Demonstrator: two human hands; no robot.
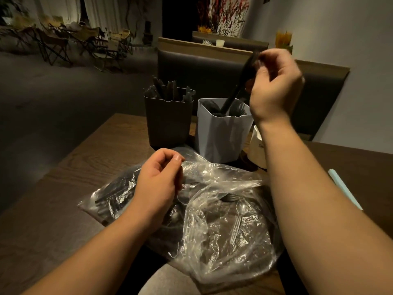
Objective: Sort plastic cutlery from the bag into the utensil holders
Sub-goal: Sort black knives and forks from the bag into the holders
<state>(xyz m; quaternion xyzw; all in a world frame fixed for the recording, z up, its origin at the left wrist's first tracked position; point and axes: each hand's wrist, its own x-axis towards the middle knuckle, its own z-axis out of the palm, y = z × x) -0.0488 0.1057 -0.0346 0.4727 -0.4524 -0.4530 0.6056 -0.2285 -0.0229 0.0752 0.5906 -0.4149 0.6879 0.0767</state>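
A crumpled clear plastic bag of black cutlery lies on the wooden table's near edge. My left hand rests on the bag and pinches a fold of its plastic. Behind it stand a dark holder full of black utensils and a white holder with black pieces inside. My right hand is raised above the white holder and pinches the top of a black utensil, whose lower end dips into that holder. A clear fork shows inside the bag.
A white cup-like container stands right of the white holder, partly behind my right forearm. A pale blue straw lies at the table's right. A dark padded bench back runs behind the table. Folding chairs stand far left.
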